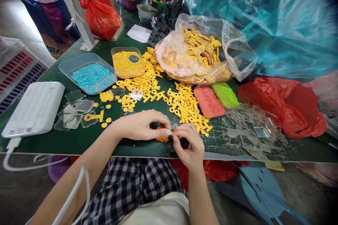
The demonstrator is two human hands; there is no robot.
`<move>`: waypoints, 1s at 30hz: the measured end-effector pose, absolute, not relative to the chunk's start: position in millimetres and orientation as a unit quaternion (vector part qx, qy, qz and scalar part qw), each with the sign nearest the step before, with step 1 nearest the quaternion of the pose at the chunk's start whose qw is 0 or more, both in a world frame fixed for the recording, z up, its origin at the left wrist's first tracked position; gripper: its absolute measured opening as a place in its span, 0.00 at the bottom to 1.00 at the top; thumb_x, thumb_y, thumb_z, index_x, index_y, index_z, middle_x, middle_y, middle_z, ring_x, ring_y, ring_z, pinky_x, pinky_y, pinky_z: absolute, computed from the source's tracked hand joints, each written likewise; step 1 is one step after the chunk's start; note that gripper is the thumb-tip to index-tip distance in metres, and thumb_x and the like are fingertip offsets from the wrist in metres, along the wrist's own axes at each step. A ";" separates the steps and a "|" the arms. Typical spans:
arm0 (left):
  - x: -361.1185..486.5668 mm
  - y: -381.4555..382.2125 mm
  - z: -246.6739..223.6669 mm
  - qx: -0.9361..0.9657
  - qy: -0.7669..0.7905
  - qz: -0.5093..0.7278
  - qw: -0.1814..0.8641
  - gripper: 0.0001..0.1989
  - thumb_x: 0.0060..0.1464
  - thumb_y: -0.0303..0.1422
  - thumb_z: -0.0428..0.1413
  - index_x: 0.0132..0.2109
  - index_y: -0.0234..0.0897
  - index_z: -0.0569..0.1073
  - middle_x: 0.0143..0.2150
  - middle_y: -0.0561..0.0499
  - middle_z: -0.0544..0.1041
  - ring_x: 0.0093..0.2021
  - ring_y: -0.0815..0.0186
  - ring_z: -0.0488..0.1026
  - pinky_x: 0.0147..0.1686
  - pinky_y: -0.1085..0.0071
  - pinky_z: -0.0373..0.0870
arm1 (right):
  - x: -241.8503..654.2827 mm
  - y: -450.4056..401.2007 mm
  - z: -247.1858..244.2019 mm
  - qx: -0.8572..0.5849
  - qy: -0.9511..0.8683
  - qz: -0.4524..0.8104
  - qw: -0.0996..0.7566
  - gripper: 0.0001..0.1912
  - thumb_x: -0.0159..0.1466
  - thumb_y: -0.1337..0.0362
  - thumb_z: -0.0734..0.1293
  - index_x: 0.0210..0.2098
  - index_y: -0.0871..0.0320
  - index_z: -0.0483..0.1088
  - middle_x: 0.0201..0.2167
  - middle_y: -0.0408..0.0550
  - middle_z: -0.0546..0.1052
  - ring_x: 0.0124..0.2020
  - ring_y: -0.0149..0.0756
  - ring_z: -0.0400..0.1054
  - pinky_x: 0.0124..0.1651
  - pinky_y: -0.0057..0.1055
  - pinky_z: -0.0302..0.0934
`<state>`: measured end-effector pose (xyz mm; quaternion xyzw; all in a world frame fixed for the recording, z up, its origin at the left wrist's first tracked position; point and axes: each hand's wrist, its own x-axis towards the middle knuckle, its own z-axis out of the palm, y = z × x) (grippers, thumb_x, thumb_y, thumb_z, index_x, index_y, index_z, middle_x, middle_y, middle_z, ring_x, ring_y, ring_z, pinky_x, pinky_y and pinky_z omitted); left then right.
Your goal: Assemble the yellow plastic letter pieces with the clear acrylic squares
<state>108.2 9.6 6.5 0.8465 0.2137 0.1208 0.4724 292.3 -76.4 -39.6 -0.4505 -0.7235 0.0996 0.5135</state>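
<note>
Near the table's front edge, my left hand (148,125) and my right hand (189,144) meet with their fingertips pinched together. Between the fingertips is a small dark piece (170,136), mostly covered and too small to name. A yellow plastic part (161,137) lies under the fingers of my left hand. Just beyond both hands spreads a pile of loose yellow parts (185,103). To the left of my left hand are round yellow discs (104,125), a yellow part with a ring (91,116) and clear square plates (72,116).
Trays of blue beads (92,77), yellow beads (126,63), red beads (210,102) and green beads (228,93) stand beyond. A bag of yellow parts (202,49) and black parts (167,17) lie behind. At left is a white power bank (35,107); clear pieces (245,126) lie right.
</note>
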 end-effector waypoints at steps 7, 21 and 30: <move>107.9 10.9 3.2 0.852 0.203 0.115 0.468 0.12 0.63 0.39 0.51 0.37 0.38 0.74 0.38 0.50 0.79 0.41 0.63 0.71 0.45 0.70 0.63 | 293.5 -76.6 -39.7 -0.441 -0.728 0.138 0.507 0.08 0.64 0.72 0.65 0.32 0.54 0.71 0.28 0.43 0.78 0.31 0.35 0.70 0.37 0.35 0.65; 109.1 11.7 0.2 0.851 0.212 0.120 0.466 0.15 0.63 0.40 0.51 0.36 0.37 0.77 0.33 0.50 0.79 0.37 0.63 0.72 0.39 0.71 0.64 | 293.8 -78.0 -40.7 -0.437 -0.739 0.119 0.499 0.08 0.64 0.74 0.65 0.35 0.54 0.71 0.31 0.43 0.78 0.33 0.33 0.70 0.37 0.33 0.64; 110.5 12.2 -0.5 0.849 0.216 0.117 0.467 0.20 0.64 0.44 0.49 0.31 0.35 0.75 0.28 0.50 0.76 0.32 0.65 0.69 0.34 0.73 0.62 | 293.5 -77.0 -40.6 -0.436 -0.742 0.138 0.489 0.08 0.64 0.74 0.65 0.34 0.54 0.70 0.31 0.43 0.77 0.33 0.33 0.69 0.38 0.32 0.63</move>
